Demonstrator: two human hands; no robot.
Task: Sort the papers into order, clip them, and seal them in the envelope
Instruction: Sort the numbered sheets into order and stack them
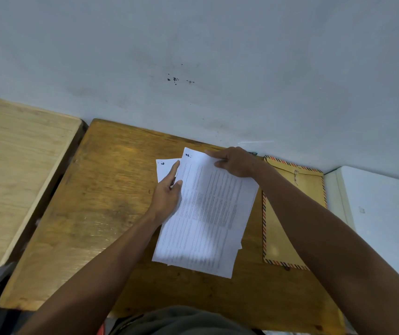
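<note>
Printed papers point(205, 213) in a loose, uneven stack on the brown wooden desk point(96, 213), toward its far edge and right of middle. Top sheet skewed over the rest, handwritten mark near its far left corner; another sheet poking out beneath at the far left, also marked. Text blurred, not readable.

Left hand point(168, 194) laid on the stack's left side, fingers straight and flat, thumb against the top sheet's left edge. Right hand point(233, 163) at the far right corner of the top sheet, thumb and curled fingers pinching the paper.

Brown envelope point(288, 223) with striped red-and-dark border flat along the desk's right edge, just beside the papers, partly under the right forearm. String tie visible near its far end; contents not discernible. Small green object at the far edge behind the right hand, too hidden to identify.

Lighter wooden desk point(19, 177) off to the left.
</note>
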